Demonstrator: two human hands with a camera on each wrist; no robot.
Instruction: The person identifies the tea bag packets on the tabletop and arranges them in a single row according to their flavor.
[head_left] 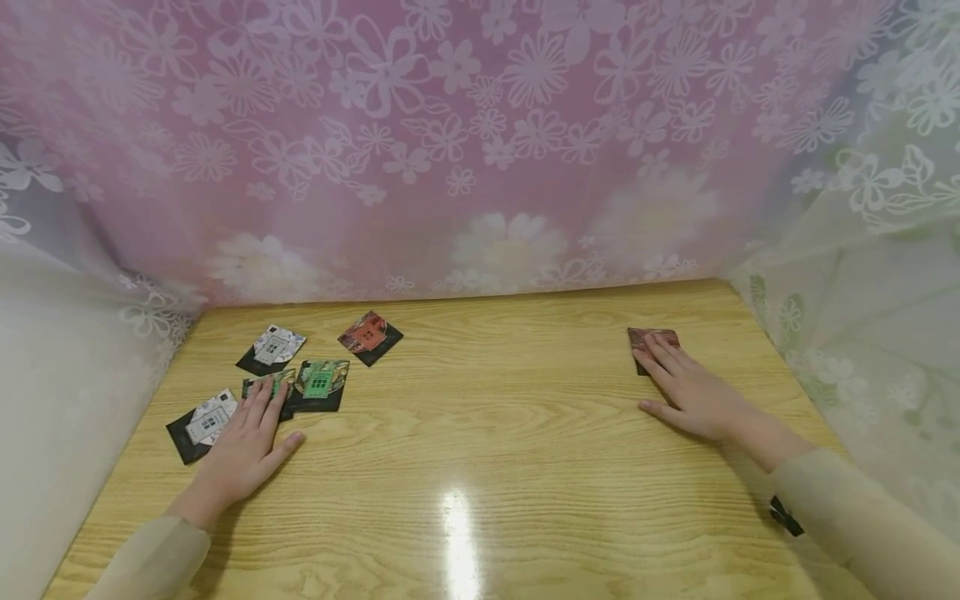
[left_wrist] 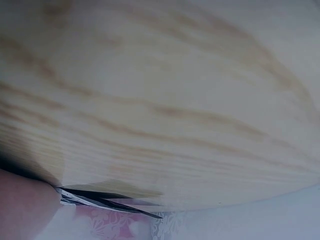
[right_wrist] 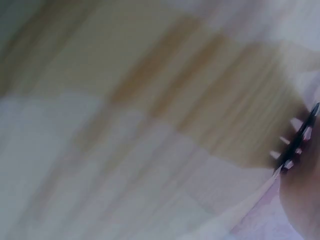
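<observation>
A red-brown card (head_left: 652,339) lies at the far right of a wooden table (head_left: 495,450), with the fingertips of the right hand (head_left: 693,392) resting flat on its near edge. That hand is released, fingers straight and slightly spread, thumb out to the side on the wood.

At the far left, the left hand (head_left: 247,437) also lies flat and released, its fingertips on a green card (head_left: 262,385). Touching that card on the right is a second green card (head_left: 321,383). A white card (head_left: 204,423) lies just left of the hand, another white card (head_left: 272,347) farther back, and a red card (head_left: 369,336) beyond them to the right.

To slide a card well, I judge that light, even fingertip pressure would keep it flat and stop it from catching its neighbour.

A pink floral curtain (head_left: 465,142) hangs behind.
</observation>
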